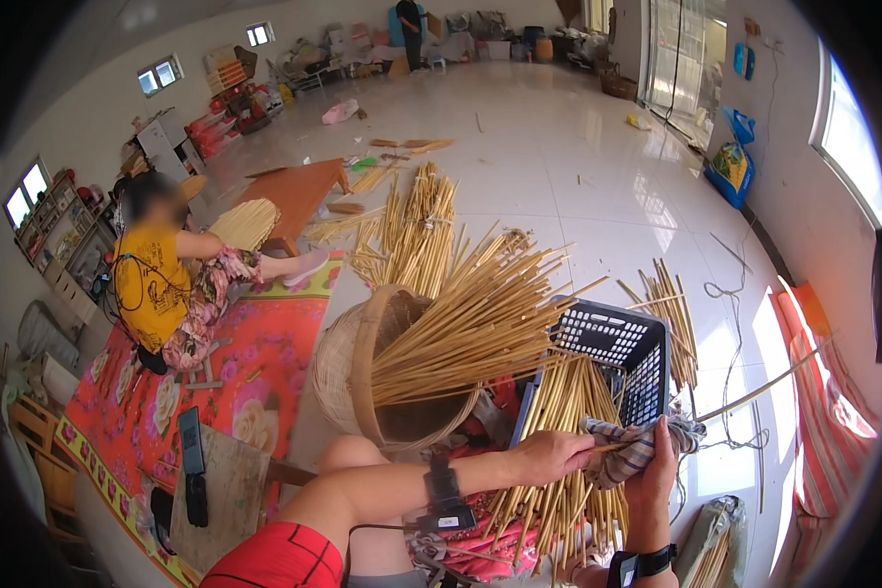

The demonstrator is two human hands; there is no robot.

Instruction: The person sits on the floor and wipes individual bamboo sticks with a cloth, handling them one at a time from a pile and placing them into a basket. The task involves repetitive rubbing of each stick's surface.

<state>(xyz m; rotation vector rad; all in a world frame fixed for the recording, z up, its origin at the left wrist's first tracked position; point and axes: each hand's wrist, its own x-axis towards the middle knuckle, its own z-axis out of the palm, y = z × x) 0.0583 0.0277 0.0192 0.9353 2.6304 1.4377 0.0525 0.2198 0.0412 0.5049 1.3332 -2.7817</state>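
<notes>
My left hand (547, 457) pinches one end of a thin straw-coloured stalk (768, 384). Around that stalk, my right hand (654, 470) grips a crumpled striped cloth (621, 450); beyond the cloth the stalk sticks out to the right, slightly bent. Below both hands, a loose bundle of similar stalks (558, 507) slants out of a dark plastic crate (648, 360). Left of the crate a woven basket (338, 378) lies tipped, with a thick sheaf of stalks (470, 323) fanning out over its rim. The cloth hides part of the held stalk and some of my fingers.
A person in a yellow shirt (147, 287) sits at left on a red floral mat (257, 367), beside a low orange table (305, 198). A small wooden bench (224, 492) carries a phone (190, 441). More tied stalks (422, 228) stand beyond the basket. Cord (735, 294) trails across the right floor.
</notes>
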